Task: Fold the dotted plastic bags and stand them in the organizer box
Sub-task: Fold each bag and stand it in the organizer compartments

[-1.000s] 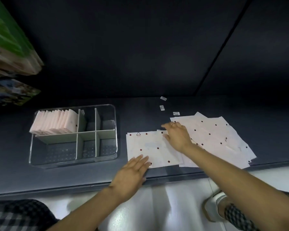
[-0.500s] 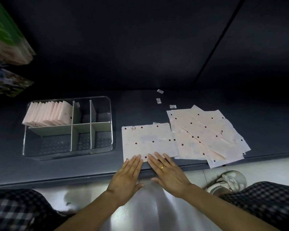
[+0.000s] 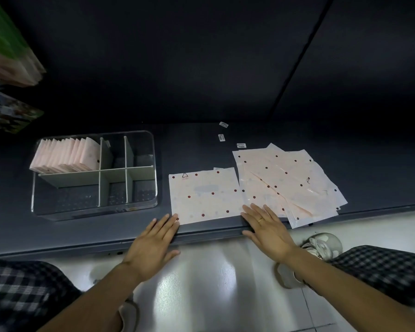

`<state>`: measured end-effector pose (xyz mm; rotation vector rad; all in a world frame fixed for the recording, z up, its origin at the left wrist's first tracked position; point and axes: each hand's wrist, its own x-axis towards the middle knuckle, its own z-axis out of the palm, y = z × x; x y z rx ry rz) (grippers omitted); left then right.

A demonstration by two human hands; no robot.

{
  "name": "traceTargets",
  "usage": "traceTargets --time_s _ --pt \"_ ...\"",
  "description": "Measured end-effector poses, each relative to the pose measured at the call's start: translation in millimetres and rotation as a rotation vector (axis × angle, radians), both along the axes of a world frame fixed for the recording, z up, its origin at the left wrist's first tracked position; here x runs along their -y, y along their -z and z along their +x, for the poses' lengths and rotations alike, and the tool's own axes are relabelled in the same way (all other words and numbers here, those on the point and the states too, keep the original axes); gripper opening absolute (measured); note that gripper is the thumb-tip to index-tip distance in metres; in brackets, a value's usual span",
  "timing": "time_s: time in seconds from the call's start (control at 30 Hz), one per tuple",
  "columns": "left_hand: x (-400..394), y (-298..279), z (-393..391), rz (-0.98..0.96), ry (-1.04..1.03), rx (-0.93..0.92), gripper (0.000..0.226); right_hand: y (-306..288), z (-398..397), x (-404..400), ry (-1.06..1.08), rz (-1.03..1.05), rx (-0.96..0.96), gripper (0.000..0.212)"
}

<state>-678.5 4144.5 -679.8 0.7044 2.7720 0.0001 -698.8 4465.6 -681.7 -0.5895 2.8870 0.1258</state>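
Note:
One pale pink dotted plastic bag (image 3: 204, 195) lies flat on the dark shelf near its front edge. My left hand (image 3: 155, 243) lies flat with straight fingers, fingertips at the bag's near left corner. My right hand (image 3: 267, 227), also flat, touches the near right corner. A loose pile of several more dotted bags (image 3: 288, 182) lies to the right. The clear organizer box (image 3: 95, 207) stands at the left, with several folded bags (image 3: 65, 156) upright in its back left compartment.
The dark shelf (image 3: 201, 144) has a front edge just under my hands. Three small white labels (image 3: 222, 137) lie behind the bags. Packaged goods (image 3: 7, 58) hang at the upper left. A white shoe (image 3: 321, 245) and checked trouser legs are below on the glossy floor.
My right hand came off the far side of the single bag to its near edge. Both hands then slid apart along that edge, to the bag's two near corners.

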Motion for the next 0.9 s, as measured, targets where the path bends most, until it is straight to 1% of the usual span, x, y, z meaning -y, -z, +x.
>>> traceTargets --time_s 0.07,0.1,0.13,0.2,0.27,0.3,0.37,0.4,0.43,0.5,0.53,0.57,0.63,0.7,0.83,0.9 --pt "0.7 7.4 -2.1 0.061 -0.01 0.018 0.092 3.6 -5.9 4.7 0.058 -0.095 -0.05 0.041" --pt "-0.4 9.0 -3.2 0.09 -0.028 0.021 0.091 4.0 -10.1 8.3 0.074 -0.15 -0.098 0.034" --pt "-3.2 10.9 -4.9 0.124 -0.036 -0.004 0.085 3.4 -14.1 13.4 0.089 -0.206 -0.12 0.03" --pt "-8.9 12.8 -11.2 0.193 -0.074 -0.022 0.07 2.3 -21.5 25.4 0.091 -0.284 -0.089 0.03" --pt "-12.2 14.5 -18.1 0.236 -0.092 -0.019 0.055 3.8 -27.5 36.1 0.009 -0.315 -0.087 0.028" --pt "-13.3 16.4 -20.8 0.249 -0.101 -0.023 0.051 3.1 -29.7 41.1 -0.039 -0.312 -0.098 0.026" --pt "-15.5 18.3 -25.4 0.247 -0.115 -0.043 0.052 0.5 -34.3 46.7 -0.131 -0.287 -0.147 0.023" --pt "-17.2 17.9 -27.2 0.236 -0.119 -0.056 0.054 -1.0 -36.3 47.8 -0.179 -0.255 -0.173 0.026" --pt "-18.6 17.2 -28.8 0.223 -0.124 -0.07 0.057 -2.7 -38.6 48.4 -0.218 -0.204 -0.192 0.032" --pt "-21.4 17.9 -31.9 0.211 -0.13 -0.104 0.061 -5.3 -42.2 47.6 -0.267 -0.101 -0.204 0.053" --pt "-22.6 17.8 -33.4 0.205 -0.134 -0.115 0.062 -5.3 -43.4 46.9 -0.284 -0.074 -0.21 0.06" --pt "-23.4 17.9 -35.1 0.203 -0.139 -0.12 0.062 -5.2 -44.7 46.5 -0.296 -0.065 -0.216 0.063" --pt "-24.6 17.7 -38.5 0.225 -0.153 -0.115 0.063 -6.4 -46.7 47.4 -0.3 -0.094 -0.218 0.055" --pt "-24.4 16.4 -41.9 0.255 -0.16 -0.091 0.064 -8.8 -47.6 47.3 -0.3 -0.17 -0.21 0.046" --pt "-18.5 15.2 -47.1 0.335 -0.14 0.008 0.065 -14.7 -43.5 38.7 -0.254 -0.335 -0.153 0.05" --pt "-14.6 12.3 -46.3 0.41 -0.173 0.088 0.06 -19.1 -39.8 34.5 -0.247 -0.365 -0.105 0.047"
